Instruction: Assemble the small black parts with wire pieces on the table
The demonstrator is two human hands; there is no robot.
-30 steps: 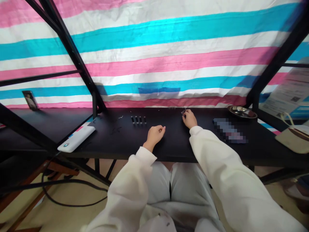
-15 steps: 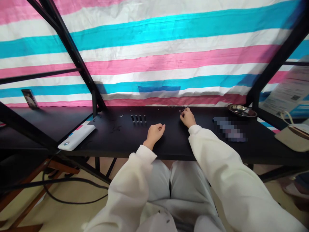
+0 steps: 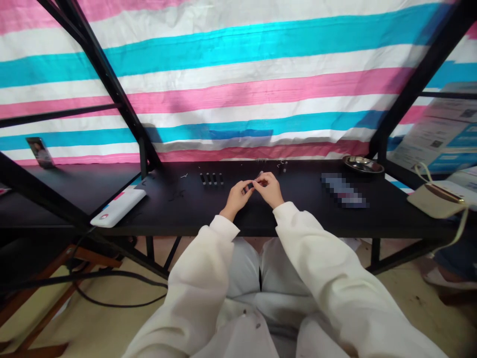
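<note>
White sleeves (image 3: pixel 201 263) reach over the table (image 3: pixel 301 186); your left hand (image 3: pixel 237 198) and right hand (image 3: pixel 270 189) meet, fingertips pinching a dark piece (image 3: pixel 250 185) between them. Just beyond, leftward, four tubes (image 3: pixel 209 179) line up; a metal dish (image 3: pixel 363 164) sits farther, at right.

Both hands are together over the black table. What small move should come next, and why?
I'd probably hold the left hand steady and adjust the small dark piece with the right hand's fingertips. Both hands meet at that piece, though the fingers hide how firmly each holds it. The row of dark cylinders is off to the left, clear of both hands.
</note>
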